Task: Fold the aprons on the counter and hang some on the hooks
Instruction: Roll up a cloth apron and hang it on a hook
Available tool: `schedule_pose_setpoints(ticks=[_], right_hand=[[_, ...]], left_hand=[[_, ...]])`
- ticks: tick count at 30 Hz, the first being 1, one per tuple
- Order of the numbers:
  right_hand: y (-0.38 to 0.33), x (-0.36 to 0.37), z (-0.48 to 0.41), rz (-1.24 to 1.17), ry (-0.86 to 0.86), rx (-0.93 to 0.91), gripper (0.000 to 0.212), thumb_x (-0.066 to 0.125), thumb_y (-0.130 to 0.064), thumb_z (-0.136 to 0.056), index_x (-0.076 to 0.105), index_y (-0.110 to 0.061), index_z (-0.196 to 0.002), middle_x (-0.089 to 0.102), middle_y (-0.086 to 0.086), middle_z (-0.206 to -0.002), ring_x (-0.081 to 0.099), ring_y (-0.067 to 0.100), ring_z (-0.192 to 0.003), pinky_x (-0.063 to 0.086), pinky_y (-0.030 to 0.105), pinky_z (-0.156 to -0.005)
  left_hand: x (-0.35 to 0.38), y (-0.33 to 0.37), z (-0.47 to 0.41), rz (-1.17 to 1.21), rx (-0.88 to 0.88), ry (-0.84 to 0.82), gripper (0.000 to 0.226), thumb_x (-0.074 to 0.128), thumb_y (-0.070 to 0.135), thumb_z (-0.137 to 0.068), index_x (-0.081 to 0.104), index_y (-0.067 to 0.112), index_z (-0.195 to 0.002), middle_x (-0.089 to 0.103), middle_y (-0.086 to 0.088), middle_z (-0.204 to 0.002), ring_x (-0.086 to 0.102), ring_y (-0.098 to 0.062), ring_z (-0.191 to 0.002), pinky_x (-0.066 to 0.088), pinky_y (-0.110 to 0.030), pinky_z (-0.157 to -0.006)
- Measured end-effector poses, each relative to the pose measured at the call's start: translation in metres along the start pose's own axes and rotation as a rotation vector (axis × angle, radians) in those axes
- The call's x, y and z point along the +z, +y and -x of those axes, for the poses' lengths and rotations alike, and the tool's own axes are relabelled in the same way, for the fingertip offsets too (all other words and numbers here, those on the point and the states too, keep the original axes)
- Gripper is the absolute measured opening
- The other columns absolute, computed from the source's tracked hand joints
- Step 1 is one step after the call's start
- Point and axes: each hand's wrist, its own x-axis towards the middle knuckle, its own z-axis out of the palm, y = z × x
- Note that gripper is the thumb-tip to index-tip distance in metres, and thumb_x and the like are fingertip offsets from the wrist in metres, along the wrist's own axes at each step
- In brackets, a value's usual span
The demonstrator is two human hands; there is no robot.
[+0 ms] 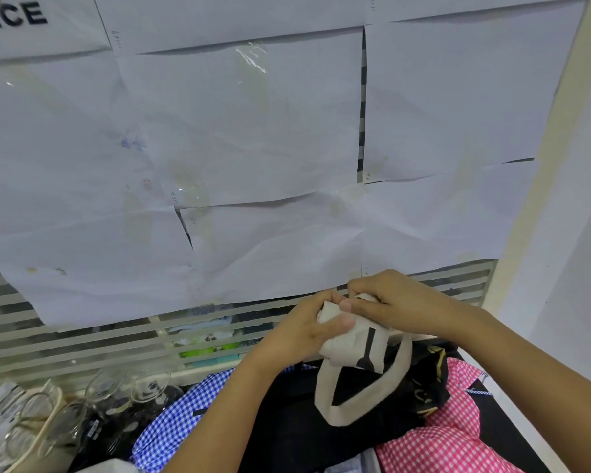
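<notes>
Both hands hold a small cream fabric bundle with a black printed mark [352, 339] up in front of the paper-covered wall, above the counter pile. The left hand [307, 331] cups it, thumb pressed on top; the right hand [389, 303] curls over and pinches its upper edge. Its cream strap loop [359, 401] dangles over a black apron [287, 421], between blue-checked [185, 407] and pink-checked [458, 435] cloths. Folding it well probably means squaring the edges and tucking in the strap.

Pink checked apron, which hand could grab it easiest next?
Probably the right hand: the pink checked apron lies below that arm, on the right of the pile. The left hand sits nearer the blue checked apron. Both grip the cream apron.
</notes>
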Motion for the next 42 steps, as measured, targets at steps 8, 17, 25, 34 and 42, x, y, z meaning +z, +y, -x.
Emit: schedule_pose_setpoints(ticks=[8, 17, 25, 34, 42], right_hand=[[0.028, -0.008, -0.001, -0.581, -0.193, 0.110, 0.019, 0.063, -0.029, -0.091, 0.062, -0.010, -0.091, 0.052, -0.003, -0.056, 0.032, 0.012, -0.043, 0.025, 0.025, -0.043], [0.073, 0.026, 0.010, -1.503, -0.176, 0.181, 0.028, 0.086, -0.024, -0.068, 0.070, -0.006, -0.082, 0.035, -0.007, -0.040, 0.029, 0.001, -0.031, 0.025, 0.012, -0.032], [0.101, 0.018, 0.010, -2.008, -0.115, 0.053, 0.021, 0.070, -0.027, -0.087, 0.065, -0.011, -0.074, 0.050, -0.005, -0.052, 0.036, 0.004, -0.046, 0.038, 0.018, -0.044], [0.067, 0.006, 0.024, -2.025, 0.012, 0.025, 0.064, 0.080, 0.008, -0.060, 0.066, -0.007, -0.120, 0.065, 0.016, -0.122, 0.064, 0.011, -0.054, 0.056, 0.020, -0.050], [0.017, 0.018, 0.014, -1.580, 0.231, -0.014, 0.104, 0.096, -0.022, -0.049, 0.045, -0.022, -0.140, 0.053, 0.006, -0.139, 0.063, 0.025, -0.113, 0.056, 0.031, -0.086]], left_hand=[[-0.003, -0.002, 0.005, 0.282, -0.114, -0.028, 0.043, 0.073, 0.038, -0.075, 0.061, 0.028, -0.116, 0.066, -0.003, -0.105, 0.065, -0.019, -0.093, 0.053, -0.040, -0.083], [-0.027, 0.003, 0.004, 1.181, -0.047, 0.285, 0.031, 0.058, 0.029, -0.081, 0.073, 0.007, -0.098, 0.071, -0.010, -0.087, 0.067, -0.015, -0.062, 0.057, -0.023, -0.052], [-0.024, -0.003, 0.006, 1.500, -0.131, 0.380, 0.023, 0.057, 0.014, -0.075, 0.070, -0.003, -0.084, 0.071, -0.013, -0.078, 0.071, -0.022, -0.063, 0.059, -0.035, -0.061], [-0.022, -0.009, -0.003, 1.455, -0.188, 0.501, 0.018, 0.062, 0.010, -0.081, 0.064, -0.001, -0.095, 0.068, -0.014, -0.082, 0.064, -0.019, -0.077, 0.057, -0.029, -0.069], [-0.008, -0.006, -0.012, 1.028, -0.131, 0.837, 0.020, 0.057, 0.027, -0.094, 0.060, 0.013, -0.108, 0.068, -0.004, -0.091, 0.064, -0.015, -0.079, 0.056, -0.022, -0.055]])
